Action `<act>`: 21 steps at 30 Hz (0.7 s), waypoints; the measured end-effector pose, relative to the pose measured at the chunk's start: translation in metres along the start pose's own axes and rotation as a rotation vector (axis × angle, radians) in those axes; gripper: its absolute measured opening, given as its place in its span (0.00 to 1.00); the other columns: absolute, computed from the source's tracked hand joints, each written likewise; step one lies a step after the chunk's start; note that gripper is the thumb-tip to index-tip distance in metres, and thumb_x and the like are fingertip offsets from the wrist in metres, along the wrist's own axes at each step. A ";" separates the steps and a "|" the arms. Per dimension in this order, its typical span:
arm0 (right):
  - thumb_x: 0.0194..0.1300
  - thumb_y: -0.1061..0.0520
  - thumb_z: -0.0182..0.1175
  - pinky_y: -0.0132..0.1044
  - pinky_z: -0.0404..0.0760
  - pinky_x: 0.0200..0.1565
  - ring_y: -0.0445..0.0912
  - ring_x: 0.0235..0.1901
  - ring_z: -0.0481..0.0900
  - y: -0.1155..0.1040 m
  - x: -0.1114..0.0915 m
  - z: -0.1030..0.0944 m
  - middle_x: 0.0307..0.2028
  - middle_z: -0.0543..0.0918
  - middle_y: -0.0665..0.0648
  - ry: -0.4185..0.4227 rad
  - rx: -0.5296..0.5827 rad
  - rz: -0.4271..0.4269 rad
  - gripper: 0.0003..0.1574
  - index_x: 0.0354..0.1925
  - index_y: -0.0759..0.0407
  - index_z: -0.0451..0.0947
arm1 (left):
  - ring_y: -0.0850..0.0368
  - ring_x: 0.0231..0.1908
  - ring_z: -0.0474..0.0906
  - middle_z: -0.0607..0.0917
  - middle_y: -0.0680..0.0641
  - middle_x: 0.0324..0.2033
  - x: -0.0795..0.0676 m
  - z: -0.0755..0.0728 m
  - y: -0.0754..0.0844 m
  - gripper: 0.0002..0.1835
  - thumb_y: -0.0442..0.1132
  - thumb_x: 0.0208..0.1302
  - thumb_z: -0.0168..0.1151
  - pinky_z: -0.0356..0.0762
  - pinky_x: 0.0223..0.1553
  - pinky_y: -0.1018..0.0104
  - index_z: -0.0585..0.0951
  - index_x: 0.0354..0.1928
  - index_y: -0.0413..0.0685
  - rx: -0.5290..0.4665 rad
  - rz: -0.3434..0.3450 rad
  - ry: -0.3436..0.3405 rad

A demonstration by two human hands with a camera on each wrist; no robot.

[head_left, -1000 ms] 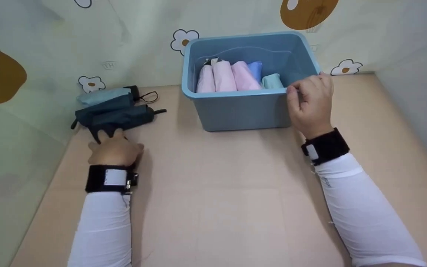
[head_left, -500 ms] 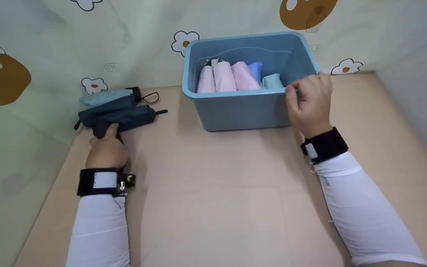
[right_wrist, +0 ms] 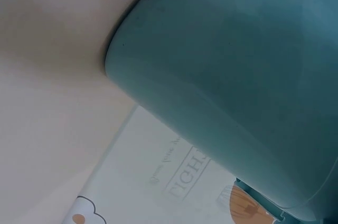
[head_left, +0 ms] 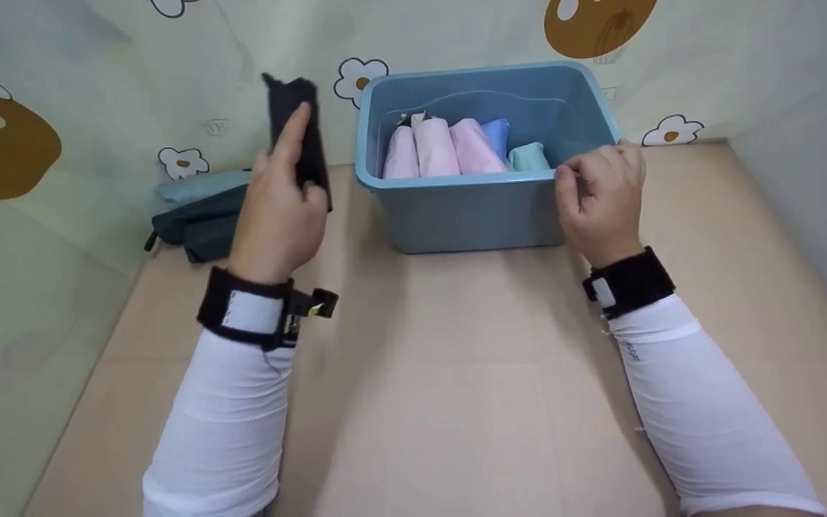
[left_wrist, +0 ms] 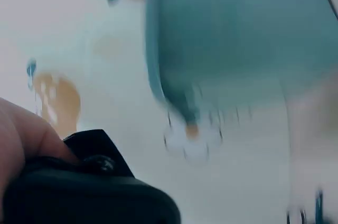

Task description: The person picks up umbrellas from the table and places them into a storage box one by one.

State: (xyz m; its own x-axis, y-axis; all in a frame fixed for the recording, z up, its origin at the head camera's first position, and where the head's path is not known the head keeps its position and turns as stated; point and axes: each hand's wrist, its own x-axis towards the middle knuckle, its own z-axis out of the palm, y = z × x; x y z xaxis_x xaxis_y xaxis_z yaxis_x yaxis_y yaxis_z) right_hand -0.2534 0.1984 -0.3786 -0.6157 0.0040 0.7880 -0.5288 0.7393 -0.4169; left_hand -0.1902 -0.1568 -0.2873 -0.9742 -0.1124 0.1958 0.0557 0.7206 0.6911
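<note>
My left hand (head_left: pixel 277 215) holds a folded black umbrella (head_left: pixel 290 104) raised above the table, left of the blue plastic bin (head_left: pixel 471 215). The umbrella points upward in the head view, and the index finger lies along it. In the left wrist view the umbrella's dark end (left_wrist: pixel 95 197) shows beside the fingers. My right hand (head_left: pixel 604 205) grips the bin's front right corner by the rim. Inside the bin stand pink rolled bundles (head_left: pixel 436 147), a blue one (head_left: pixel 496 136) and a mint one (head_left: pixel 527 156), probably folded umbrellas.
Behind my left hand lie a light blue folded umbrella (head_left: pixel 198 187) and dark teal ones (head_left: pixel 205 215), partly hidden by it. A patterned cloth wall (head_left: pixel 241 43) closes off the back. Bare beige tabletop (head_left: pixel 442 373) stretches in front of the bin.
From the table by the dark umbrellas, my left hand has lifted the black umbrella and moved up and to the right. The right hand and the bin have stayed in place.
</note>
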 end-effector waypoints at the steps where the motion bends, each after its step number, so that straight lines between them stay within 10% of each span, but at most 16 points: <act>1: 0.73 0.49 0.52 0.57 0.60 0.71 0.62 0.41 0.74 0.000 0.000 0.000 0.28 0.80 0.66 -0.002 -0.002 0.000 0.25 0.31 0.68 0.81 | 0.42 0.72 0.70 0.59 0.36 0.80 0.005 0.006 0.009 0.47 0.30 0.75 0.48 0.74 0.69 0.43 0.47 0.82 0.86 -0.014 0.015 -0.015; 14: 0.73 0.49 0.52 0.57 0.59 0.72 0.62 0.41 0.74 0.000 0.001 -0.002 0.28 0.79 0.66 0.004 -0.019 0.001 0.25 0.31 0.69 0.81 | 0.51 0.66 0.74 0.64 0.44 0.80 0.052 0.045 0.074 0.43 0.31 0.76 0.46 0.80 0.61 0.56 0.50 0.83 0.79 0.062 0.095 -0.288; 21: 0.72 0.49 0.52 0.57 0.59 0.72 0.62 0.40 0.74 0.001 -0.001 0.001 0.28 0.79 0.66 0.009 -0.007 -0.004 0.25 0.30 0.68 0.81 | 0.53 0.69 0.68 0.57 0.54 0.82 0.073 0.055 0.081 0.42 0.33 0.77 0.46 0.78 0.60 0.57 0.49 0.84 0.77 -0.263 -0.060 -0.377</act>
State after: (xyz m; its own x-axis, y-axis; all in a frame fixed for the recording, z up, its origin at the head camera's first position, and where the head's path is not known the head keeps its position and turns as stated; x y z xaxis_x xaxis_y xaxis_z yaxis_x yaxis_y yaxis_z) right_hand -0.2540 0.1980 -0.3801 -0.6081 0.0073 0.7938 -0.5271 0.7440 -0.4106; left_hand -0.2685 -0.0689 -0.2557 -0.9861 0.1437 -0.0828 0.0034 0.5169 0.8561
